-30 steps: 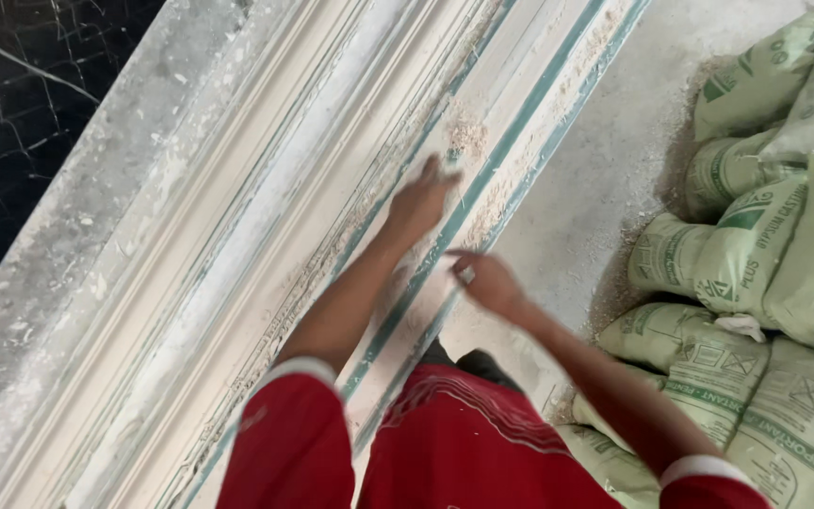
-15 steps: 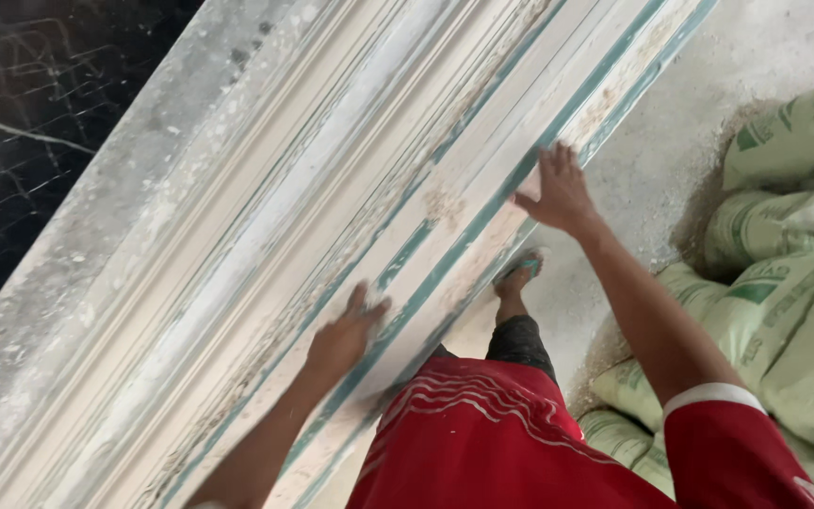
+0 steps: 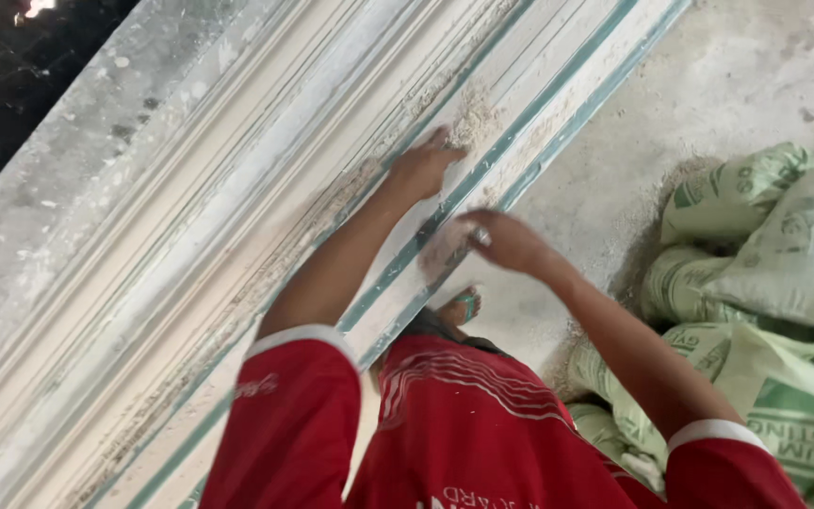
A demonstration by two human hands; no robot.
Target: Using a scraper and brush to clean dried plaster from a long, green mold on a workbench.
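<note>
A person in red sleeves is pressing the left hand [image 3: 423,170] flat on a long ridged plaster moulding [image 3: 237,217] running from 7 to 1 o'clock, the right hand [image 3: 506,240] curling loosely at its edge (probably stiff, brittle, best held underneath). Green sacks [image 3: 765,254] are lying at 3 o'clock on the dusty floor [image 3: 708,94].

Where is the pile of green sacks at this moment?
In the head view, the green sacks lie on the floor at the right edge, beside the person's right arm and right of the long white moulding.
</note>
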